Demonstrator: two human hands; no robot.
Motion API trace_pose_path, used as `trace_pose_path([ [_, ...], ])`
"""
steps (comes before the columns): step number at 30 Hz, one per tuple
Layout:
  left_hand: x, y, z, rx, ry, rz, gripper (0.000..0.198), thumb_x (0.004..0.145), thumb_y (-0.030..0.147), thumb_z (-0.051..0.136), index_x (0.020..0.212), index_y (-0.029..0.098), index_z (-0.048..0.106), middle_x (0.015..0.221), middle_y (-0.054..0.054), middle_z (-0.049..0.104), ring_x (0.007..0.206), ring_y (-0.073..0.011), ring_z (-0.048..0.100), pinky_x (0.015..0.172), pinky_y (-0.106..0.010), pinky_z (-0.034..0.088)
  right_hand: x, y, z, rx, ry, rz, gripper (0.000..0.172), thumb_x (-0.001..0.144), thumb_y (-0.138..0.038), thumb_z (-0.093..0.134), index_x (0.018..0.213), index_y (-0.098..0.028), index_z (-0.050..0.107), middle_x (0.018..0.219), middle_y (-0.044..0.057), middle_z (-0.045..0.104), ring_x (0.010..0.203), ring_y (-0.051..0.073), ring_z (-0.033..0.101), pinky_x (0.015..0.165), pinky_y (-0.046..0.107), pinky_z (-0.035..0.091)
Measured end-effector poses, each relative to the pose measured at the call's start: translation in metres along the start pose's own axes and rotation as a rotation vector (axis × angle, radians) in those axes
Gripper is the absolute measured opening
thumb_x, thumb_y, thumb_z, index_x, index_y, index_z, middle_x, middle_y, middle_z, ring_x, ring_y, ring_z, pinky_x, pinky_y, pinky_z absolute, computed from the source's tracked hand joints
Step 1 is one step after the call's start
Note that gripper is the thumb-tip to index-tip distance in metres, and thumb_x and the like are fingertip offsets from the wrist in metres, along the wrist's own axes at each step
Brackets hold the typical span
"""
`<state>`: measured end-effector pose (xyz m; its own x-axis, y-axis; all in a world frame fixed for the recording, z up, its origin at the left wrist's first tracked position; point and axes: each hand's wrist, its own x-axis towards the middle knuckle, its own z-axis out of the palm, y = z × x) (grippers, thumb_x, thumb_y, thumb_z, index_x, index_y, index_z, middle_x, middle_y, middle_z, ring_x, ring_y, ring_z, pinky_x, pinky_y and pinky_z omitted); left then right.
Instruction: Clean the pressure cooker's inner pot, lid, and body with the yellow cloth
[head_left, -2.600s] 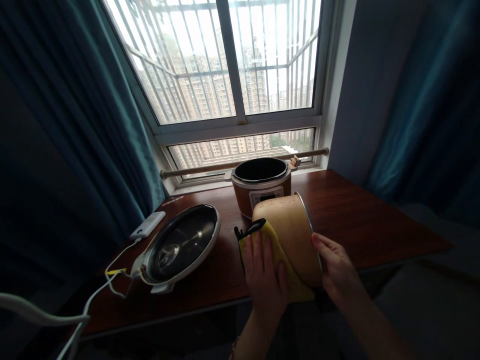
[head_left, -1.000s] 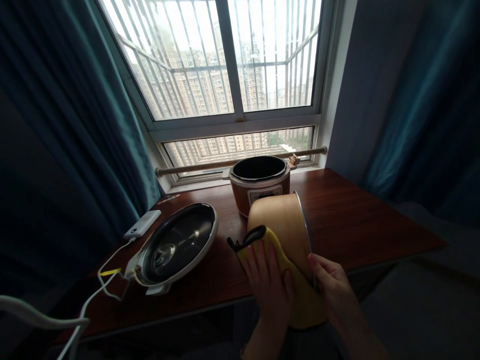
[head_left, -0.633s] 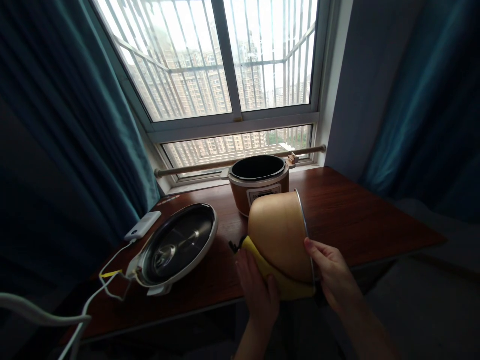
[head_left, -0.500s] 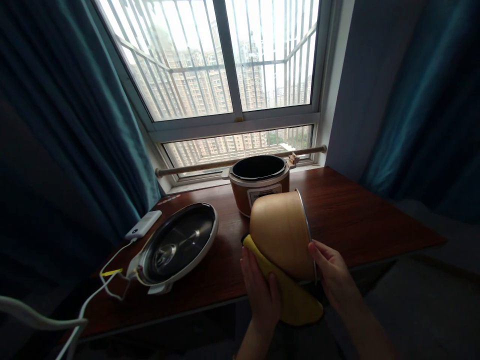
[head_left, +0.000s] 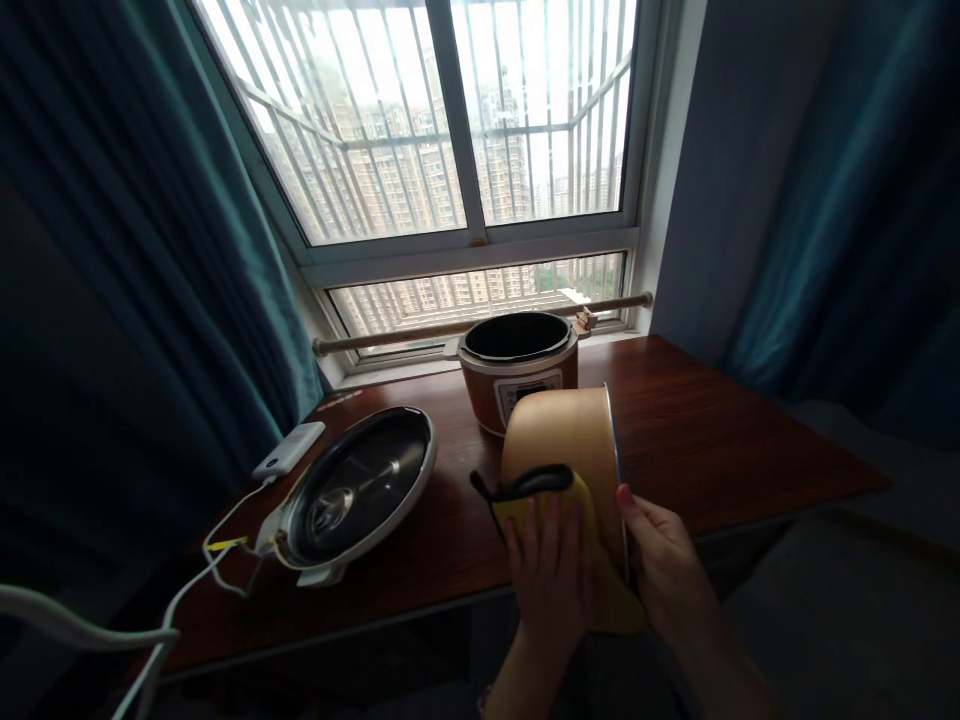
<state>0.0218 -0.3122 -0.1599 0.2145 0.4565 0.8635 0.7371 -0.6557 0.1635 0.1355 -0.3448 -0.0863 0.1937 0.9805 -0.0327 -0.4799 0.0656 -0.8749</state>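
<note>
A gold inner pot [head_left: 555, 430] is tilted on its side above the table's front edge, its metal rim facing right. My right hand [head_left: 664, 555] grips that rim, thumb on the outer side and the other fingers mostly hidden within. With my left hand [head_left: 551, 575] I press a yellow cloth [head_left: 581, 500] with dark edging against the pot's outer wall, fingers extended over the fabric. Part of the cloth hangs below between my hands. Just behind the pot stands the cooker body [head_left: 480, 385], open at the top with a dark interior and a front panel.
On the left of the brown table [head_left: 712, 430] lies the cooker's round lid [head_left: 367, 480], inner side up. A white power box [head_left: 289, 450] with a white cable [head_left: 187, 590] is beside it. A barred window [head_left: 390, 150] is behind, with blue curtains [head_left: 150, 200] at the sides.
My left hand has moved right and over the pot's side with the cloth, whose dark-edged part is now folded up against the wall. The pot has turned slightly; my right hand keeps its rim.
</note>
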Motion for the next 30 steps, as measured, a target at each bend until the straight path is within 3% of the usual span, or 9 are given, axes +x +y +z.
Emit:
trace_pose_path([
  [3,0.020,-0.023,-0.003,-0.127,0.035,-0.359,0.052,0.091,0.022,0.029,0.142,0.018,0.019,0.147,-0.009,0.024,0.137,-0.0228,0.013,0.111,-0.046,0.011,0.009,-0.019,0.004,0.074,0.000,0.033,0.034,0.071,-0.048,0.065,0.083,-0.016,0.068,0.077,0.007,0.070,0.076,0.025,0.065,0.059,0.032,0.051],
  [5,0.030,-0.029,-0.004,-0.213,0.049,-0.472,0.050,0.092,0.022,0.024,0.142,0.020,0.018,0.147,-0.008,0.025,0.137,-0.0202,0.015,0.111,-0.044,0.015,0.014,-0.026,0.005,0.111,-0.006,0.050,0.033,0.069,-0.045,0.068,0.083,-0.016,0.068,0.081,0.008,0.070,0.079,0.027,0.066,0.061,0.034,0.052],
  [10,0.017,0.001,-0.001,-0.064,-0.087,-0.135,0.057,0.087,0.017,0.039,0.141,0.015,0.021,0.146,-0.011,0.027,0.137,-0.0260,0.011,0.110,-0.048,0.014,0.018,-0.031,0.008,0.153,0.012,0.038,0.032,0.064,-0.042,0.072,0.081,-0.015,0.068,0.083,0.008,0.071,0.084,0.028,0.065,0.066,0.036,0.054],
  [14,-0.002,0.011,0.007,0.047,-0.031,0.195,0.065,0.085,0.025,0.046,0.142,0.012,0.017,0.148,-0.011,0.020,0.137,-0.0244,0.013,0.112,-0.041,0.008,0.017,-0.035,0.009,0.160,0.025,0.054,0.032,0.063,-0.042,0.073,0.077,-0.014,0.068,0.080,0.008,0.071,0.085,0.028,0.065,0.066,0.035,0.054],
  [16,-0.001,0.005,0.010,0.010,0.048,0.059,0.072,0.086,0.031,0.045,0.142,0.008,0.007,0.150,-0.015,0.005,0.137,-0.0260,0.007,0.111,-0.043,0.010,0.018,-0.037,0.008,0.142,0.027,0.071,0.035,0.062,-0.044,0.073,0.078,-0.014,0.068,0.078,0.008,0.071,0.082,0.028,0.066,0.064,0.034,0.054],
  [18,0.006,-0.002,0.011,-0.081,0.115,-0.277,0.072,0.087,0.031,0.042,0.142,0.007,0.001,0.149,-0.019,0.000,0.137,-0.0272,0.005,0.110,-0.046,0.014,0.021,-0.038,0.007,0.127,0.022,0.075,0.038,0.063,-0.046,0.073,0.081,-0.013,0.068,0.076,0.009,0.071,0.077,0.027,0.067,0.062,0.034,0.054],
  [21,0.020,-0.007,0.009,-0.273,0.133,-0.638,0.056,0.090,0.031,0.036,0.140,0.012,0.017,0.146,-0.019,0.020,0.135,-0.0249,0.020,0.107,-0.044,0.023,0.028,-0.037,0.004,0.103,-0.006,0.068,0.043,0.064,-0.051,0.070,0.085,-0.013,0.068,0.074,0.008,0.070,0.070,0.024,0.067,0.059,0.032,0.053],
  [25,0.028,-0.007,0.005,-0.431,0.029,-0.727,0.044,0.091,0.036,0.033,0.131,0.015,0.035,0.128,-0.016,0.046,0.121,-0.0229,0.043,0.098,-0.039,0.036,0.032,-0.031,-0.005,0.076,-0.044,0.032,0.047,0.064,-0.054,0.069,0.088,-0.014,0.068,0.073,0.006,0.070,0.066,0.021,0.066,0.057,0.029,0.051],
  [30,0.031,0.001,0.006,-0.441,0.027,-0.774,0.047,0.092,0.034,0.031,0.134,0.014,0.031,0.133,-0.017,0.043,0.124,-0.0238,0.040,0.099,-0.041,0.035,0.021,-0.015,-0.018,-0.068,-0.051,-0.024,0.042,0.066,-0.045,0.072,0.095,-0.015,0.067,0.082,0.006,0.070,0.078,0.023,0.065,0.065,0.029,0.050],
])
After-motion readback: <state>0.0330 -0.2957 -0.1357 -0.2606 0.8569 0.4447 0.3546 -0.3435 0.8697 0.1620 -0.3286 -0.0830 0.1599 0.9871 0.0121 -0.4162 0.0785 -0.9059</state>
